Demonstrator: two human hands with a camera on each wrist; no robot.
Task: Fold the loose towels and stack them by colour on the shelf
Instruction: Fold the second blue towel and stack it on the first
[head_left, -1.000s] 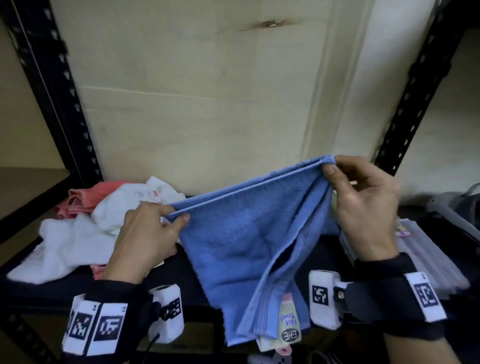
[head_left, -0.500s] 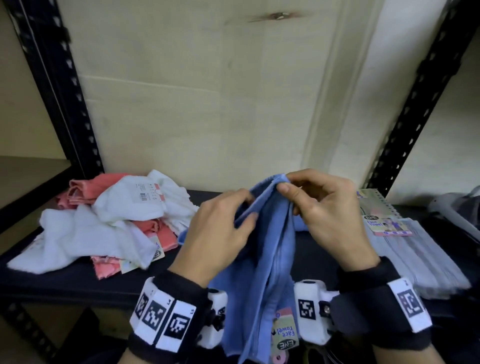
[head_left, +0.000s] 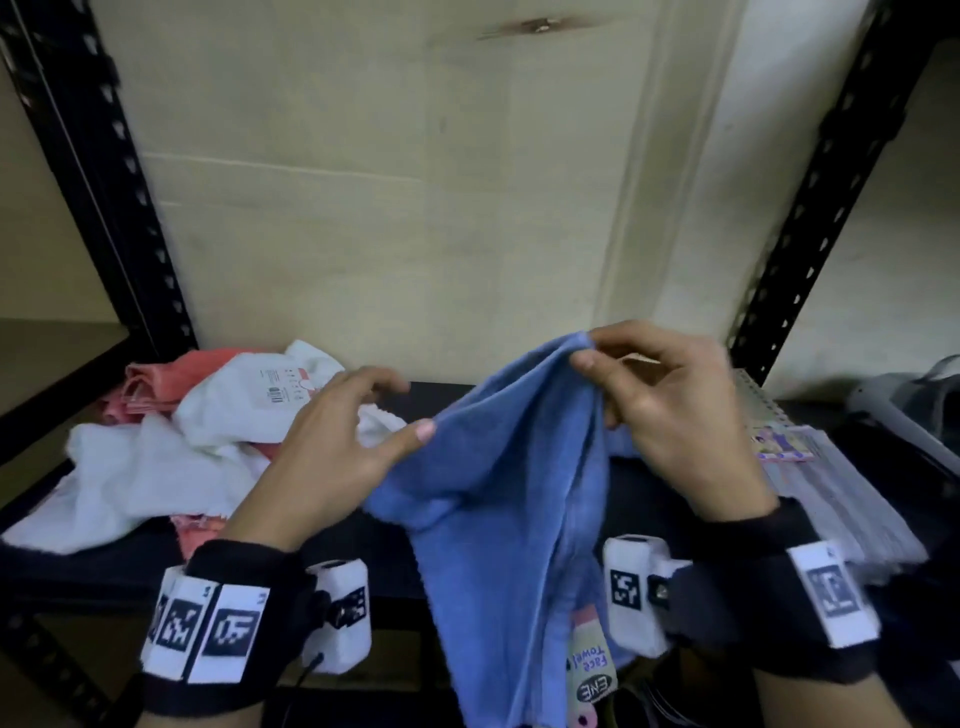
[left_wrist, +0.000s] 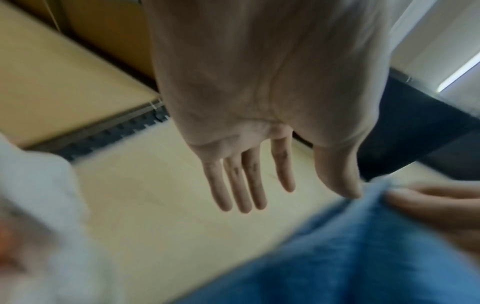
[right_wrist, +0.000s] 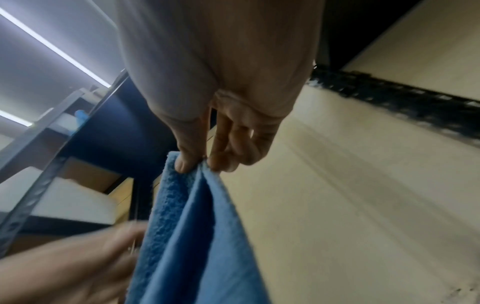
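Note:
A blue towel (head_left: 498, 499) hangs folded in front of the black shelf (head_left: 62, 566), its paper tag (head_left: 592, 670) dangling at the bottom. My right hand (head_left: 592, 358) pinches its top corner between thumb and fingers; the right wrist view shows that pinch on the blue towel (right_wrist: 192, 226). My left hand (head_left: 374, 415) is beside the towel on the left, fingers straight, thumb tip just touching the cloth. The left wrist view shows the left hand (left_wrist: 283, 191) spread and holding nothing. A loose heap of white towels (head_left: 156, 457) and pink towels (head_left: 156, 384) lies on the shelf's left.
A folded stack of pale grey towels (head_left: 831, 499) with a label lies on the shelf's right. Black perforated uprights (head_left: 810, 208) stand at both sides, with a plywood back panel (head_left: 415, 182) behind. A grey object sits at the far right edge.
The hands brought the towel's two top corners together. My left hand then let go and drew back to the left, opening, while the right hand kept both corners pinched.

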